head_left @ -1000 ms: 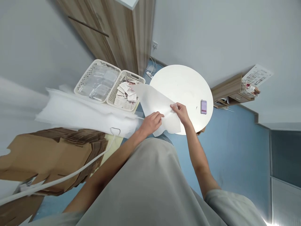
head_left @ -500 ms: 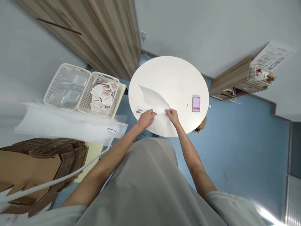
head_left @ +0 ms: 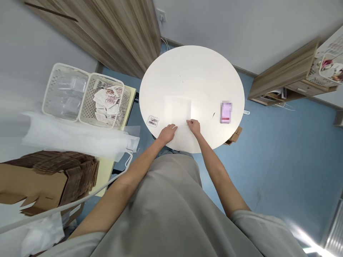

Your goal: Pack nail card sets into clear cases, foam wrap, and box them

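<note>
A thin white sheet, perhaps wrapping foam, lies nearly flat on the round white table, and its outline is faint against the top. My left hand is closed at the sheet's near left side, fingers bent and tips pressed together. On the right edge, my right hand pinches the sheet between thumb and fingers. Left of my left hand sits a small clear pack with dark printed marks. A phone with a pixelated pink-purple screen rests towards the table's right side.
Two white perforated baskets stand at left: one with clear plastic packs, one with printed packets. Below them are a white foam roll and flattened cardboard boxes. A wooden cabinet is at right.
The sheet's far part, raised and curled before, now lies down on the table. Both hands stay near its sides. My view has shifted slightly.
</note>
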Available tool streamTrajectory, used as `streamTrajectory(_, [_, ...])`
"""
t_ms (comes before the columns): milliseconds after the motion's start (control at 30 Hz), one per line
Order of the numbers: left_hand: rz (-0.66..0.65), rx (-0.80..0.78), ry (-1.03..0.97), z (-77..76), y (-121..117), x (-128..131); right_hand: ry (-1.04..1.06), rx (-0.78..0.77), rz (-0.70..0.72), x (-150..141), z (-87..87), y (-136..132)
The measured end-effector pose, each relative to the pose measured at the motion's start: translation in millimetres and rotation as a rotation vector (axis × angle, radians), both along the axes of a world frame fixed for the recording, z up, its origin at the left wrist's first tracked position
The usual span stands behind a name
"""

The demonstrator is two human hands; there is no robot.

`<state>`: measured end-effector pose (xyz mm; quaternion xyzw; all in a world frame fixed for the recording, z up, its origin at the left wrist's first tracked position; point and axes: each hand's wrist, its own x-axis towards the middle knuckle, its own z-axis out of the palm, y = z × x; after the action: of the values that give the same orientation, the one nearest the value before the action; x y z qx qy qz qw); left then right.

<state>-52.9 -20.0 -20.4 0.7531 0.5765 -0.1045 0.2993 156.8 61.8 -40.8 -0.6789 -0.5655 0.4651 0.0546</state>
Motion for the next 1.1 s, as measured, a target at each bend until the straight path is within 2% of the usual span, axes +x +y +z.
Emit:
streamTrajectory(133, [-0.04, -0.075, -0.006, -7.5, -15.9, -4.1, -0.038, 0.015, -0.035, 1.8, -7.7, 5.2])
streamTrajectory(233, [-0.057, -0.097, 0.018, -9.7, -26.4, -4.6, -0.057, 0.003, -0.048, 5.7, -10.0, -2.6])
streamTrajectory(600, [-0.045, -0.124, 0.008, -22.0, -23.9, -1.6, -0.117, -0.136, -0.102, 23.2, 2.9, -99.4])
streamTrajectory(800, [-0.038, -0.167, 0.007, -20.9, -15.1, 5.0, -0.183, -0.151, -0.063, 18.3, 3.8, -116.3])
streamTrajectory(900, [-0.038, -0.124, -0.027, -13.4, -6.9, -15.0, -0.176, -0.131, -0.067, 19.3, 4.9, -113.6])
streamTrajectory(1000, [0.056, -0.003, 0.009, -5.9, -0.5, -56.6, -0.157, -0.1, -0.085, 22.6, 6.8, -107.2])
streamTrajectory(1100, [0.144, 0.028, 0.054, -2.0, 2.7, -101.8, -0.162, -0.071, -0.098, 27.2, 8.1, -100.4])
